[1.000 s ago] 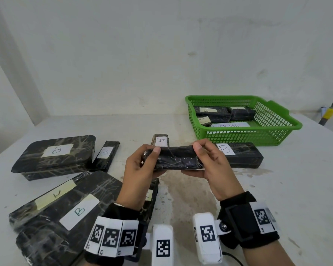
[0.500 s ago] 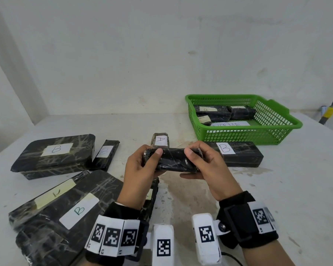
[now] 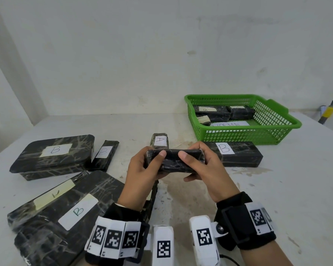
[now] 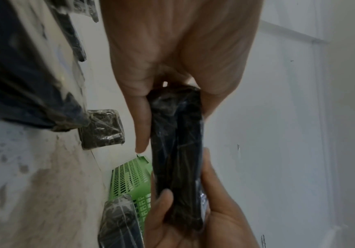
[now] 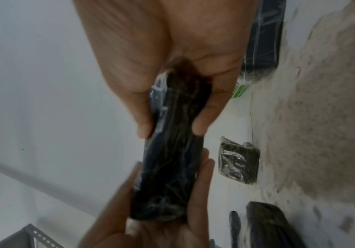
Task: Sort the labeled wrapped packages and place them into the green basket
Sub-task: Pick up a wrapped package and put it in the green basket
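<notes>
While the left hand (image 3: 142, 175) and the right hand (image 3: 206, 169) both grip one black wrapped package (image 3: 174, 160) with curled fingers, it is held above the table (image 3: 277, 189). The green basket (image 3: 244, 136) stands at two o'clock from it, with other packages inside.

Bare white room, plain desk

A scuffed white wall (image 3: 161, 54) rises behind a pale desk (image 3: 296, 189) stained brownish near its middle.
</notes>
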A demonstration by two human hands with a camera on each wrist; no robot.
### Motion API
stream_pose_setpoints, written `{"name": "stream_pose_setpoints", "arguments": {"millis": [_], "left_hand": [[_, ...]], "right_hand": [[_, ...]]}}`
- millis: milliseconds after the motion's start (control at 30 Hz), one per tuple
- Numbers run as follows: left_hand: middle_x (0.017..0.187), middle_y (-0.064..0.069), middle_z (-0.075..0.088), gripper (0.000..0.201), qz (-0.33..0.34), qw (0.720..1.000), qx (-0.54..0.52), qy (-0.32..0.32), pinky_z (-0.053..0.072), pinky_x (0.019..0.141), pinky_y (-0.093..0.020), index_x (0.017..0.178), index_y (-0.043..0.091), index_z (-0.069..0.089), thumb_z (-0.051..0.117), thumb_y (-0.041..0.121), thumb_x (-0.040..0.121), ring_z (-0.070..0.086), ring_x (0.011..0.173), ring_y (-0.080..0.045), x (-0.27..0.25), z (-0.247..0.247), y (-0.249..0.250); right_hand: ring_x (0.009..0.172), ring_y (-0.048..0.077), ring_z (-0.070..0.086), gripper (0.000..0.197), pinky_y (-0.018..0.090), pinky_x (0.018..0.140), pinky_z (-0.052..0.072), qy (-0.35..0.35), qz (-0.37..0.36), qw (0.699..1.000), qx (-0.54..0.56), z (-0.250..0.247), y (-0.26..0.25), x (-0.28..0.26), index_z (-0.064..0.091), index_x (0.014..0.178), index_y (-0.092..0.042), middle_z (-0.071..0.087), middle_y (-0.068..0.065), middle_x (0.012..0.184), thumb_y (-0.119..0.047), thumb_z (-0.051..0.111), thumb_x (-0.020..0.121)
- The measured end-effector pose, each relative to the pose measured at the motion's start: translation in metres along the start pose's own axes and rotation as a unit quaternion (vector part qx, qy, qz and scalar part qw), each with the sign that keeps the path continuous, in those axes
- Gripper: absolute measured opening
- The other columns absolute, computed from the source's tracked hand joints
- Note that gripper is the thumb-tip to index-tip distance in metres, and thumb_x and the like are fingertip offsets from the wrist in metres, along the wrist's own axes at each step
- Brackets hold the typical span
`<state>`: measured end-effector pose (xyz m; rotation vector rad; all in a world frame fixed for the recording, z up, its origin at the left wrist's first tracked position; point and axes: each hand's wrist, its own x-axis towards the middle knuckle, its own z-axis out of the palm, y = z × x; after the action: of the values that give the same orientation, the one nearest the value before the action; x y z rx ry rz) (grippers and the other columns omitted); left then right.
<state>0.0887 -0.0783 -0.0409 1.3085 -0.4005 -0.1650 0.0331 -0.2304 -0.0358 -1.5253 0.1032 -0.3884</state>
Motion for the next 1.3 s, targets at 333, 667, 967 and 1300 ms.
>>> {"name": "stream_pose_setpoints", "arguments": {"millis": [333, 667, 967, 1300], "left_hand": [[0.106, -0.018, 0.070, 0.017, -0.003, 1.000, 0.030, -0.003, 0.061, 0.080, -0.037, 0.108, 0.005, 0.062, 0.048, 0.012, 0.101, 0.070, 0.101, -0.027, 0.0006, 0.0016, -0.0048], [0.113, -0.012, 0.071, 0.027, -0.017, 1.000, -0.004, 0.001, 0.059, 0.081, -0.034, 0.116, 0.010, 0.063, 0.067, 0.021, 0.092, 0.069, 0.107, -0.024, 0.0018, -0.0011, -0.0031], [0.114, -0.009, 0.071, 0.050, -0.025, 0.998, -0.054, -0.014, 0.058, 0.085, -0.035, 0.118, 0.003, 0.061, 0.056, 0.041, 0.086, 0.069, 0.108, -0.016, 0.0010, -0.0024, 0.0032], [0.113, -0.010, 0.072, 0.043, -0.032, 0.998, -0.043, 0.020, 0.059, 0.082, -0.036, 0.115, 0.007, 0.063, 0.037, 0.039, 0.103, 0.069, 0.108, -0.020, 0.0047, -0.0030, -0.0005]], "right_hand": [[0.075, 0.010, 0.069, 0.020, 0.029, 0.054, 0.058, 0.013, 0.003, 0.999, 0.042, -0.0005, -0.0010, 0.0007, 0.054, 0.081, -0.015, 0.063, 0.004, 0.083, -0.025, 0.071, 0.081], [0.090, 0.020, 0.072, 0.015, 0.031, 0.066, 0.060, 0.034, -0.016, 0.994, 0.107, -0.0044, -0.0002, 0.0037, 0.066, 0.098, -0.015, 0.069, 0.005, 0.099, -0.010, 0.068, 0.084], [0.101, 0.017, 0.069, 0.028, 0.031, 0.071, 0.060, 0.022, -0.004, 0.984, 0.174, -0.0056, -0.0015, 0.0076, 0.062, 0.121, -0.015, 0.069, 0.007, 0.112, -0.011, 0.052, 0.095], [0.109, 0.019, 0.068, 0.047, 0.030, 0.081, 0.058, -0.019, 0.008, 0.991, 0.136, -0.0068, 0.0000, 0.0071, 0.056, 0.132, -0.013, 0.070, 0.006, 0.119, -0.018, 0.062, 0.086]]}}
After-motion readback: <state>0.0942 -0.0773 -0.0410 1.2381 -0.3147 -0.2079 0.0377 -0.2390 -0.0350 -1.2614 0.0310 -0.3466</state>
